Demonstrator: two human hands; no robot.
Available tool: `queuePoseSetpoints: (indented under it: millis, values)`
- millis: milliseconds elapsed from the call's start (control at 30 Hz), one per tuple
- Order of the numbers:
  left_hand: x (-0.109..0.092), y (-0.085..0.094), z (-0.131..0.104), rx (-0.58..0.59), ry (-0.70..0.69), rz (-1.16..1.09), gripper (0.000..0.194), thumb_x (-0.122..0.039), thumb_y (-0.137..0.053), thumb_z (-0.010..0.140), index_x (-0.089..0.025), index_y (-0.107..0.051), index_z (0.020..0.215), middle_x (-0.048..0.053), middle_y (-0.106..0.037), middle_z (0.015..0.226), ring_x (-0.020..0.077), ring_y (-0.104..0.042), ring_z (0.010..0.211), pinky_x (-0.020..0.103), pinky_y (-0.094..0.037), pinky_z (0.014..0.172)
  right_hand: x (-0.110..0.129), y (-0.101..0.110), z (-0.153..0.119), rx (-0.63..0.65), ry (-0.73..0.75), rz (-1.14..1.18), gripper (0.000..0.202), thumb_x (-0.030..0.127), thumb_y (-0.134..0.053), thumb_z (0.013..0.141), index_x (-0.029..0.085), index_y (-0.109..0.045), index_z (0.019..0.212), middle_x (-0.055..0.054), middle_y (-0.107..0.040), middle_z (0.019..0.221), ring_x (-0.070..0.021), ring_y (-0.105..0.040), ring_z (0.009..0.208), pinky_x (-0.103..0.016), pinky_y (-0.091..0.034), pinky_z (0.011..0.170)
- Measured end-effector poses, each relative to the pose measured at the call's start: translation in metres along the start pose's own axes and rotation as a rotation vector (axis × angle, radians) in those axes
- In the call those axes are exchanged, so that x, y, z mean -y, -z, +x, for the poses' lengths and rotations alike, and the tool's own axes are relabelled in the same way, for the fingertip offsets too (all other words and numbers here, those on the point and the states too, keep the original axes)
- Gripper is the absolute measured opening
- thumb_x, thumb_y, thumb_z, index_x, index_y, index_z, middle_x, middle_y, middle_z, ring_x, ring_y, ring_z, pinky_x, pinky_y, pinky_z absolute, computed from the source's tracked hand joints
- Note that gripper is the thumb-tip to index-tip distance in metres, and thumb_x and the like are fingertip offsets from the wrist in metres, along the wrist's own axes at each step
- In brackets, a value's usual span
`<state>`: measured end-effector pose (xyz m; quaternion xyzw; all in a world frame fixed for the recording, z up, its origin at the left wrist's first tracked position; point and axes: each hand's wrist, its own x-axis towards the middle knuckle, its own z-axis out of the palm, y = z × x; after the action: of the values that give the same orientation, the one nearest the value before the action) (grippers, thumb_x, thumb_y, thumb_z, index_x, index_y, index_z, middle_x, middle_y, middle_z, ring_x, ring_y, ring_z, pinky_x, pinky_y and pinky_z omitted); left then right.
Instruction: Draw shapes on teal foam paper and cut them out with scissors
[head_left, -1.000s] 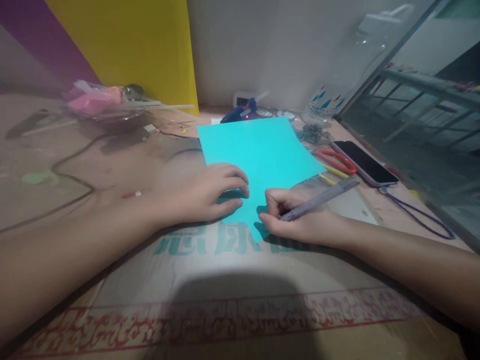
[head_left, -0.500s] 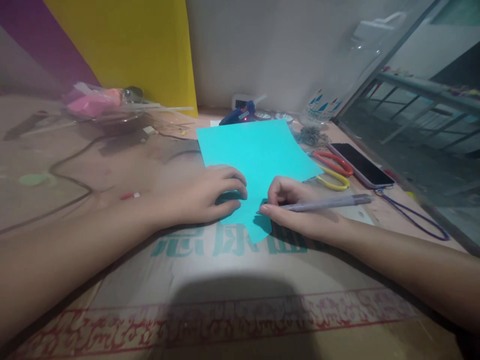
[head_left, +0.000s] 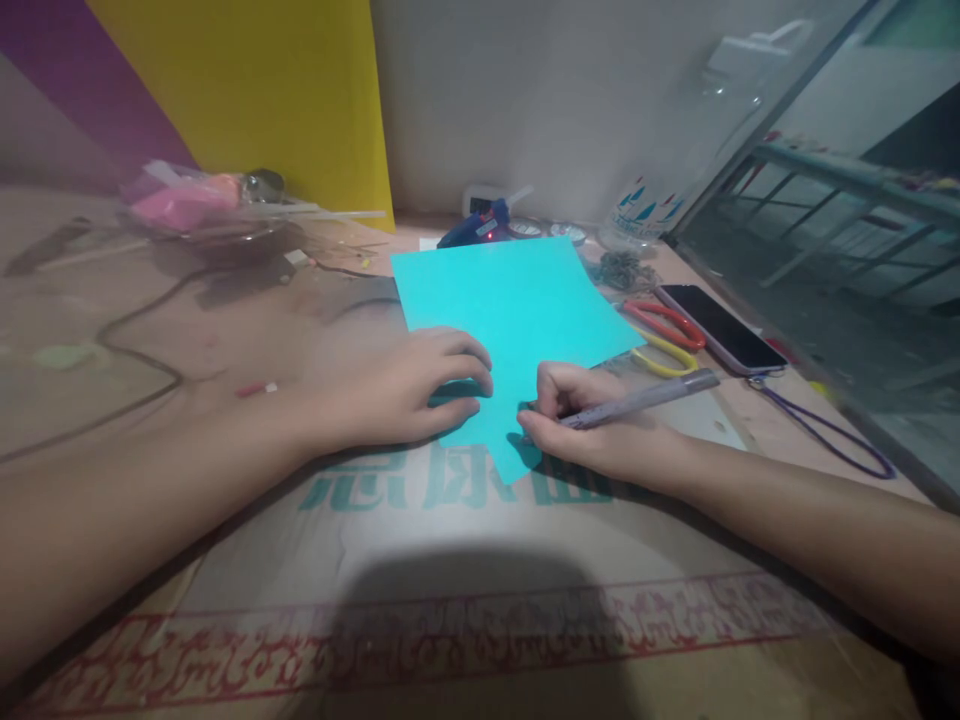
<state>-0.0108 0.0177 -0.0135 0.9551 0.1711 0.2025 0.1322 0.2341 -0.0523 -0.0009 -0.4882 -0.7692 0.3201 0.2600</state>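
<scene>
Bright turquoise paper sheet (head_left: pixel 517 300) lies under the left grip (head_left: pixel 427 385), its fingers apart, and extends beneath the right grip (head_left: pixel 596 445), clamped on a slim greyish-purple pen (head_left: pixel 649 399); just beyond the right grip lies a red looped handle (head_left: pixel 695 335).

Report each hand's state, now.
Left hand: open, resting on the blue paper.
Right hand: closed, its grip holding a pen.
</scene>
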Motion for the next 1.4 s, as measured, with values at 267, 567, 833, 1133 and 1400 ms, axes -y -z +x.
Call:
queuePoseSetpoints:
  millis: [267, 567, 833, 1133, 1400]
  values:
    - [0.0000, 0.0000, 0.0005, 0.006, 0.005, -0.002, 0.020, -0.028, -0.055, 0.098, -0.018, -0.068, 0.108, 0.012, -0.066, 0.121, 0.0251, -0.061, 0.114, 0.041, -0.046, 0.101, 0.0008, -0.0013, 0.0013, -0.007, -0.002, -0.019, 0.032, 0.037, -0.065, 0.084, 0.023, -0.043, 0.066, 0.007, -0.043, 0.054, -0.0078, -0.037, 0.046, -0.024, -0.024, 0.045]
    - [-0.0005, 0.0013, 0.0008, 0.009, 0.010, -0.009, 0.019, -0.029, -0.054, 0.098, -0.020, -0.068, 0.108, 0.011, -0.066, 0.122, 0.0254, -0.061, 0.115, 0.042, -0.046, 0.102, 0.0033, -0.0018, 0.0019, -0.039, -0.008, -0.038, 0.029, 0.031, -0.062, 0.083, 0.023, -0.041, 0.065, 0.007, -0.041, 0.054, -0.0081, -0.037, 0.047, -0.025, -0.024, 0.046]
    - [-0.0013, 0.0014, 0.0002, 0.017, 0.021, -0.012, 0.019, -0.029, -0.054, 0.098, -0.020, -0.067, 0.109, 0.011, -0.065, 0.123, 0.0256, -0.061, 0.116, 0.042, -0.046, 0.103, 0.0072, -0.0001, 0.0026, -0.028, 0.014, -0.054, 0.026, 0.028, -0.058, 0.081, 0.024, -0.039, 0.063, 0.006, -0.041, 0.053, -0.0093, -0.037, 0.047, -0.025, -0.026, 0.046]
    - [-0.0001, 0.0011, 0.0011, 0.007, 0.003, -0.015, 0.020, -0.030, -0.054, 0.099, -0.019, -0.067, 0.108, 0.012, -0.066, 0.121, 0.0251, -0.061, 0.114, 0.042, -0.046, 0.102, 0.0042, -0.0009, 0.0007, 0.011, 0.042, -0.048, 0.029, 0.029, -0.058, 0.081, 0.024, -0.037, 0.062, 0.007, -0.039, 0.052, -0.0083, -0.035, 0.047, -0.024, -0.025, 0.046]
    - [0.0007, 0.0007, 0.0008, 0.019, 0.013, -0.018, 0.020, -0.030, -0.054, 0.098, -0.020, -0.067, 0.109, 0.012, -0.065, 0.123, 0.0258, -0.060, 0.116, 0.043, -0.046, 0.103, 0.0056, 0.0000, -0.0005, 0.071, 0.121, 0.002, 0.029, 0.028, -0.058, 0.084, 0.024, -0.038, 0.064, 0.007, -0.042, 0.054, -0.0075, -0.036, 0.047, -0.023, -0.025, 0.046]
